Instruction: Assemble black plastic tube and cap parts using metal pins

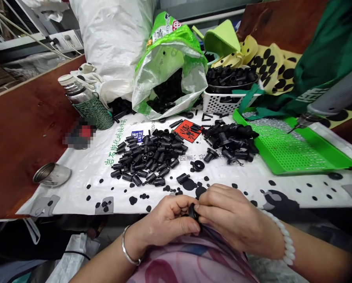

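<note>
Both hands meet in front of my body, just off the table's near edge. My left hand (173, 218) is closed on a small round black plastic part (193, 211), thumb below and index finger above. From the other side, the fingers of my right hand (229, 216) pinch the same part, hiding most of it. Beyond them lies a pile of short black ribbed plastic caps (149, 155). To its right is a second heap of flanged black parts (230, 141). A black ring-shaped piece (197, 166) and a single cap (182, 178) lie nearer to my hands.
A green tray (282, 167) with silvery bits and an electric screwdriver (320, 102) are at right. Behind stand an open green-and-white bag (140, 86) and a white basket (215, 104). A flask (90, 106) and a metal cup (52, 175) stand at left. Black dots litter the white sheet (76, 200).
</note>
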Motion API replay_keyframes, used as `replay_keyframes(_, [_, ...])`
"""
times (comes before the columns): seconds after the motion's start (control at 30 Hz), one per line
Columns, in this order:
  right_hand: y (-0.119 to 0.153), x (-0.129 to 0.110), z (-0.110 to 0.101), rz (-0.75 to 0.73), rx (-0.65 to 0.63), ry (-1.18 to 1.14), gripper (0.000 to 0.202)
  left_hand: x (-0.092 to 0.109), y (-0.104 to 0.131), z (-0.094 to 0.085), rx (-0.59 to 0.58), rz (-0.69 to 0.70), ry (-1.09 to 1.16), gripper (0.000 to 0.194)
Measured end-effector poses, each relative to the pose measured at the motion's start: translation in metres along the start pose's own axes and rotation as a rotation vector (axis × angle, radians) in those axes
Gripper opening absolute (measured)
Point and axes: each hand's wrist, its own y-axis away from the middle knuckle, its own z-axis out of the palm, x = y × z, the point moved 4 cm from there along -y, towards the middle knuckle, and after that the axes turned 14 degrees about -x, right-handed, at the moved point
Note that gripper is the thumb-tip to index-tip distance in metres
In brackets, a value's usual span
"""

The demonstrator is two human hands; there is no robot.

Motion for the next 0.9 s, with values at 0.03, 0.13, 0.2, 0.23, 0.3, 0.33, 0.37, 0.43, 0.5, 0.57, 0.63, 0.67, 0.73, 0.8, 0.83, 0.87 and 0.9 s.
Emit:
replay_keyframes(0.03, [0.0, 0.001, -0.001, 0.011, 0.01, -0.001, 0.023, 0.0, -0.001, 0.0, 0.002, -0.009, 0.024, 0.043])
replay_keyframes(0.13, [0.001, 0.005, -0.002, 0.045, 0.033, -0.009, 0.019, 0.004, -0.002, 0.0, 0.001, -0.017, 0.008, 0.04])
replay_keyframes(0.2, [0.001, 0.006, -0.002, 0.057, 0.047, -0.02, 0.018, 0.008, -0.003, 0.001, 0.031, 0.02, -0.079, 0.036])
replay_keyframes(0.23, [0.001, 0.006, -0.001, 0.061, 0.052, -0.028, 0.017, 0.011, -0.003, 0.001, 0.06, 0.046, -0.132, 0.035])
replay_keyframes(0.3, [0.001, 0.005, 0.003, 0.065, 0.054, -0.054, 0.017, 0.012, -0.003, 0.002, 0.14, 0.095, -0.232, 0.036])
replay_keyframes(0.33, [0.0, 0.004, 0.004, 0.069, 0.06, -0.071, 0.017, 0.012, -0.003, 0.003, 0.185, 0.116, -0.271, 0.037])
replay_keyframes(0.37, [0.0, 0.004, 0.006, 0.074, 0.068, -0.094, 0.016, 0.011, -0.003, 0.003, 0.228, 0.142, -0.304, 0.038])
replay_keyframes(0.43, [0.0, 0.005, 0.009, 0.083, 0.099, -0.155, 0.012, 0.009, -0.001, 0.002, 0.304, 0.218, -0.377, 0.039])
replay_keyframes(0.5, [0.0, 0.007, 0.012, 0.09, 0.141, -0.221, 0.013, 0.008, 0.0, 0.002, 0.346, 0.32, -0.473, 0.041])
replay_keyframes(0.57, [0.0, 0.009, 0.014, 0.102, 0.171, -0.274, 0.014, 0.008, 0.001, 0.002, 0.36, 0.396, -0.568, 0.046])
replay_keyframes(0.63, [0.001, 0.012, 0.016, 0.126, 0.202, -0.302, 0.013, 0.006, 0.002, 0.0, 0.368, 0.415, -0.593, 0.048])
replay_keyframes(0.67, [0.001, 0.013, 0.017, 0.141, 0.219, -0.313, 0.013, 0.006, 0.002, 0.0, 0.375, 0.416, -0.573, 0.047])
replay_keyframes(0.73, [0.0, 0.016, 0.018, 0.169, 0.254, -0.335, 0.013, 0.005, 0.004, -0.002, 0.398, 0.414, -0.494, 0.045])
replay_keyframes(0.8, [0.0, 0.019, 0.018, 0.182, 0.278, -0.364, 0.013, 0.006, 0.005, -0.003, 0.423, 0.396, -0.404, 0.041])
replay_keyframes(0.83, [0.0, 0.02, 0.019, 0.185, 0.285, -0.379, 0.014, 0.006, 0.006, -0.004, 0.435, 0.383, -0.365, 0.039])
replay_keyframes(0.87, [0.0, 0.022, 0.019, 0.187, 0.294, -0.388, 0.014, 0.007, 0.006, -0.004, 0.444, 0.368, -0.324, 0.038])
replay_keyframes(0.9, [0.0, 0.023, 0.018, 0.189, 0.302, -0.39, 0.014, 0.008, 0.006, -0.005, 0.451, 0.356, -0.279, 0.038])
